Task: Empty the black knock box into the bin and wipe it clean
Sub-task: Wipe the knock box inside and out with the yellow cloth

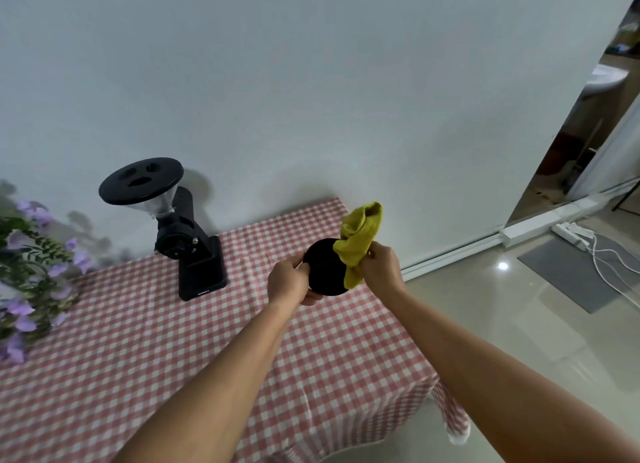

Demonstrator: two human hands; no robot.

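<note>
Fingers (302, 268) of the left hand (286, 283) curl round the round black knock box (323, 272), held over the red-checked tablecloth (173, 341); at its 3 o'clock the right hand (381, 268) clutches a crumpled yellow cloth (360, 235) against its rim; a black coffee grinder (194, 248) stands at 9 o'clock

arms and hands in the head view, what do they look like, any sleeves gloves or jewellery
They are a person's bare arms. The left forearm and right forearm show no sleeve anywhere in view. The left hand and right hand wear no gloves. No watch, bracelet, ring or marking shows on either.
</note>
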